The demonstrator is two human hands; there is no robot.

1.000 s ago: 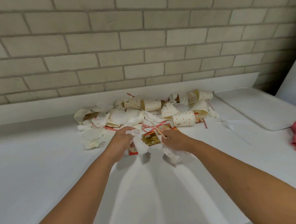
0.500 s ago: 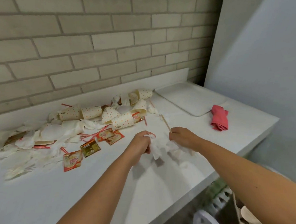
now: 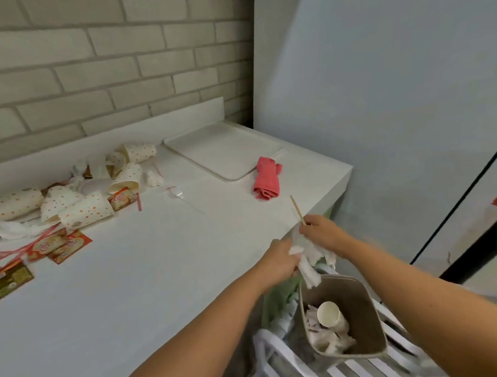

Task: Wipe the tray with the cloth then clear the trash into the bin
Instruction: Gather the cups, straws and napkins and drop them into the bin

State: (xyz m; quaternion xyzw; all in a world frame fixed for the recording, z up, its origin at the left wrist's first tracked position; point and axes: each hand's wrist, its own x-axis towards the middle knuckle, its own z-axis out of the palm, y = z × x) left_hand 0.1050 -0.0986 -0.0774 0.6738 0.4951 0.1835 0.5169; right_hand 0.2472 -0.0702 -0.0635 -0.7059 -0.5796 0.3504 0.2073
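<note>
L hand (image 3: 278, 259), R hand (image 3: 321, 231) grip napkins (image 3: 309, 269) by bin (image 3: 375, 312) (sachet (image 3: 121, 198) print illegible).

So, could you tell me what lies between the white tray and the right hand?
The crumpled red cloth lies between them, as the head view shows.

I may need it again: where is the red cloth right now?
In the head view, the red cloth lies bunched at the right end of the counter, beside the tray's near corner, beyond the right hand.
</note>
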